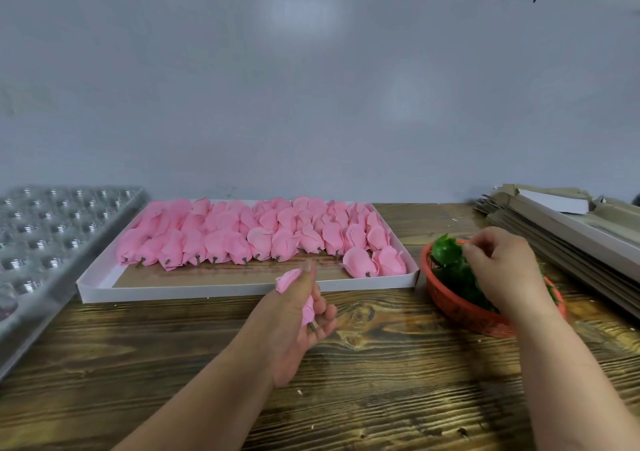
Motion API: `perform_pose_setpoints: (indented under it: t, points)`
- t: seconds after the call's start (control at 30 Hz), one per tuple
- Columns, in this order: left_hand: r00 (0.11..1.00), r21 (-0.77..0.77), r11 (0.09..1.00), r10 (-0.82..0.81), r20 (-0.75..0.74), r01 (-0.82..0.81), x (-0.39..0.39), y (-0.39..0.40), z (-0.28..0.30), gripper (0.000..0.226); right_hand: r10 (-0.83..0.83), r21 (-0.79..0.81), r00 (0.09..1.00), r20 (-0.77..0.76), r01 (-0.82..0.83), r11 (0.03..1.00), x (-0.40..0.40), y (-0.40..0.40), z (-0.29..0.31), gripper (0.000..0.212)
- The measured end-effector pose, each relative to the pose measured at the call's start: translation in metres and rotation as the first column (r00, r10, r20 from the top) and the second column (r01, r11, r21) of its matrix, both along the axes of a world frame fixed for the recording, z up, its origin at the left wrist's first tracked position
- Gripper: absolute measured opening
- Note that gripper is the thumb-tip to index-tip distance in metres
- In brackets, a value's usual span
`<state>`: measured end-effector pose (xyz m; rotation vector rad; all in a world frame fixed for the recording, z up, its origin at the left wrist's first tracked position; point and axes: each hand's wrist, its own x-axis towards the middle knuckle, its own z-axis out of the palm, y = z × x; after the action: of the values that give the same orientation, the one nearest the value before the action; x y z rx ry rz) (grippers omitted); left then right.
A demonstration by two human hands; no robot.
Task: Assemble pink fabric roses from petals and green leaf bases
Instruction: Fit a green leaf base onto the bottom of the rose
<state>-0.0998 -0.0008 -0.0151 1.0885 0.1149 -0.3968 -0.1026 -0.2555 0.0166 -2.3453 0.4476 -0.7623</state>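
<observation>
The wooden counter (381, 374) carries everything here, and its rough grain is one hazard: a fabric petal dragged across it could snag. At its back sits the white tray (242, 289), packed with rows of pink rose heads (263, 239), their short stems pointing toward the person. The front strip of the tray is bare, so a careless return of the left arm could sweep the nearest row out of line.

To the left lies a clear plastic blister tray (52, 229) (its part in the job is not evident). To the right, a stack of flattened cardboard (561, 229) leans close behind the orange basket (460, 308), which sits just beside the white tray's corner. The basket sits well in from the counter's edge, but a tug on tangled leaves could tip or slide it.

Inside it are the green leaf bases (446, 253), heaped together. The right hand (502, 267) reaches in with fingers curled, pinching at one near the top; the likely fault is lifting two that cling together, or none.

The left hand (298, 315) grips a single pink rose (289, 279) above the counter in front of the tray, petals up, stem tip showing below the fingers. Squeezed too hard, the petals may crease or loosen from the bud; held too loosely, the stem will wobble when the base is threaded on.
</observation>
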Motion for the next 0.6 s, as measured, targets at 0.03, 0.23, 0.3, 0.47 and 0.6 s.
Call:
perform_pose_setpoints:
  t: [0.03, 0.23, 0.3, 0.47, 0.6]
  points:
    - [1.0, -0.002, 1.0, -0.001, -0.006, 0.001, 0.0, 0.0, 0.0, 0.037, 0.006, 0.1, 0.999, 0.042, -0.01, 0.995, -0.001, 0.001, 0.0, 0.011]
    - [1.0, -0.032, 0.999, 0.01, -0.002, -0.011, -0.002, -0.003, 0.001, 0.037, 0.077, 0.576, 0.959, 0.273, -0.227, 0.785, -0.006, 0.014, 0.005, 0.015]
    - [0.998, -0.065, 0.998, 0.003, 0.058, 0.001, -0.004, -0.003, 0.001, 0.034, 0.158, 0.587, 0.952, 0.262, -0.287, 0.757, -0.003, 0.031, 0.002, 0.018]
    - [0.972, -0.086, 0.996, 0.021, 0.235, -0.001, -0.007, -0.003, 0.0, 0.035, 0.449, 0.487, 0.886, 0.115, -0.444, 0.752, 0.0, 0.084, -0.015, 0.02]
    - [0.97, -0.179, 0.984, 0.065, 0.235, -0.022, 0.0, 0.0, 0.001, 0.042, 0.565, 0.383, 0.824, 0.034, -0.533, 0.755, -0.01, 0.115, -0.022, 0.022]
